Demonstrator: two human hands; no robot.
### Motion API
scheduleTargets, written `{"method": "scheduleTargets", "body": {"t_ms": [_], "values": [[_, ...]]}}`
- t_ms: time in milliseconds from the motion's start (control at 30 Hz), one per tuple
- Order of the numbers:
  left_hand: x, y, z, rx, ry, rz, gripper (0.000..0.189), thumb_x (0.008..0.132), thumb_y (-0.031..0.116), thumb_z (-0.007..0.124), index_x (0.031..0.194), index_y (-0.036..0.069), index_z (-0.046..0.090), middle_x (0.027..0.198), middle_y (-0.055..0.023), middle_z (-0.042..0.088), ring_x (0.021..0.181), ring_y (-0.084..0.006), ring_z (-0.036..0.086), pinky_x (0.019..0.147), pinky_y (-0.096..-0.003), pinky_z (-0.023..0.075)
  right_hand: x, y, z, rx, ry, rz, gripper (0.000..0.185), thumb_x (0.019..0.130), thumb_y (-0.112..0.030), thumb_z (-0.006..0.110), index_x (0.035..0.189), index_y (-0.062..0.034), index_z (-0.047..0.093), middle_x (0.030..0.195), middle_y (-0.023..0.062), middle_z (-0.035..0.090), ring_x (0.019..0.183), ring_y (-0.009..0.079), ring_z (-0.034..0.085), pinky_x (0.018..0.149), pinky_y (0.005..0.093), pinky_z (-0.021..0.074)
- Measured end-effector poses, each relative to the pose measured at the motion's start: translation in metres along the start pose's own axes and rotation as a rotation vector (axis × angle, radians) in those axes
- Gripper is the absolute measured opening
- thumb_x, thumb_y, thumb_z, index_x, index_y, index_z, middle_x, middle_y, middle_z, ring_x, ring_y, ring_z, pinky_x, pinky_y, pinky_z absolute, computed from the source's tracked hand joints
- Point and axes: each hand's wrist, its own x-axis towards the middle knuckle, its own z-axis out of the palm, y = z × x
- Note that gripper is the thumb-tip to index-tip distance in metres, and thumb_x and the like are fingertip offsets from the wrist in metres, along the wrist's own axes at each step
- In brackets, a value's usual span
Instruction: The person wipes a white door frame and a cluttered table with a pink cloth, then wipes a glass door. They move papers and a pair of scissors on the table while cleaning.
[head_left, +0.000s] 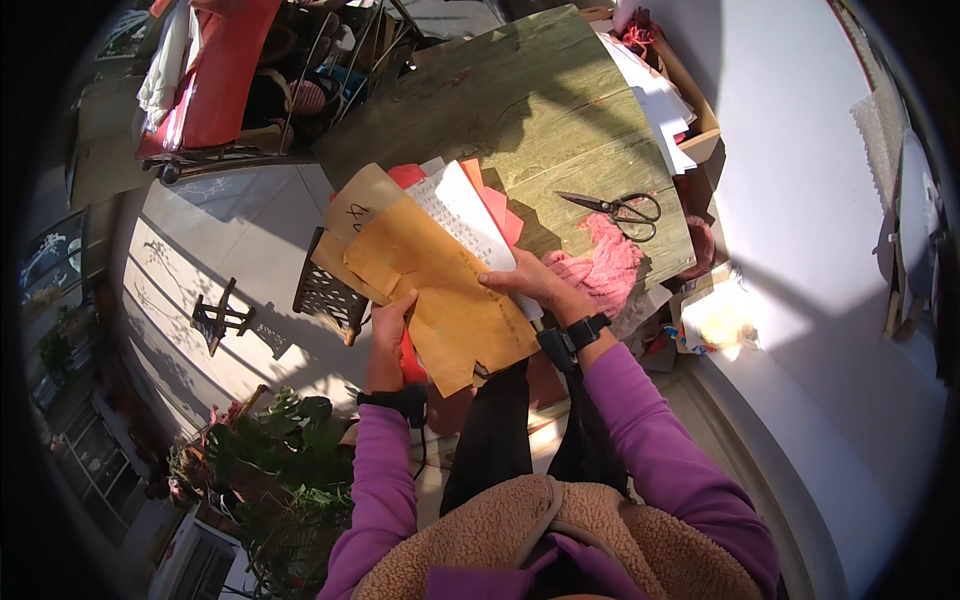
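Note:
Both my hands hold a fanned stack of papers in front of my body. On top lies a brown paper envelope (442, 285), creased, with a torn lower edge and faint writing. My left hand (389, 330) grips its lower left side, thumb on top. At the right edge, my right hand (536, 281) pinches the stack with the thumb over the envelope. Beneath it a tan sheet (367, 199) bears a handwritten mark. A white handwritten sheet (465, 217) and red and orange papers (501, 211) stick out toward the table. How many lie underneath is hidden.
Black-handled scissors (615, 210) and a pink cloth (600, 270) lie on the wooden table (555, 112). A cardboard box (686, 112) with papers stands beyond its right edge. A shoe rack (315, 82) is far left, a small stool (223, 315) on the floor, plants (285, 457) lower left.

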Motion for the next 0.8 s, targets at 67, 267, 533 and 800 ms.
{"method": "scheduleTargets", "body": {"t_ms": [67,267,533,800], "values": [[-0.013,0.011,0.008,0.024,0.022,0.043,0.052,0.083,-0.002,0.076,0.131,-0.002,0.055,0.122,-0.0119,0.066,0.106,-0.0228,0.066,0.09,-0.0341,0.0554,-0.009,0.004,-0.002,-0.024,0.066,-0.029,0.059,0.084,-0.017,0.081,0.134,0.0023,0.056,0.119,0.0098,0.067,0.104,0.0154,0.064,0.088,0.0309,0.0528],[-0.056,0.018,0.062,0.145,-0.077,0.048,0.055,0.086,-0.007,0.07,0.137,-0.003,0.051,0.13,-0.0137,0.06,0.113,-0.024,0.063,0.095,-0.035,0.0541,-0.079,0.031,-0.027,0.097,0.187,-0.18,0.052,0.089,-0.014,0.077,0.134,0.0015,0.057,0.124,0.0075,0.066,0.111,0.0158,0.062,0.096,0.0324,0.05],[-0.117,-0.048,0.174,0.361,-0.337,0.02,0.048,0.086,0.0,0.073,0.131,-0.005,0.056,0.124,-0.011,0.063,0.108,-0.0216,0.064,0.094,-0.033,0.0514,-0.227,0.095,-0.1,0.214,0.465,-0.245,0.044,0.092,-0.016,0.074,0.13,0.0004,0.059,0.117,0.0037,0.067,0.105,0.0119,0.061,0.091,0.0296,0.0494],[-0.164,-0.184,0.295,0.588,-0.726,-0.071,0.034,0.088,0.001,0.069,0.122,-0.001,0.062,0.115,-0.0065,0.068,0.102,-0.0172,0.065,0.089,-0.0315,0.0516,-0.366,0.217,-0.158,0.58,0.793,-0.135,0.038,0.092,-0.01,0.07,0.128,-0.0011,0.061,0.119,0.0056,0.068,0.107,0.0152,0.064,0.093,0.0313,0.0509]]}}
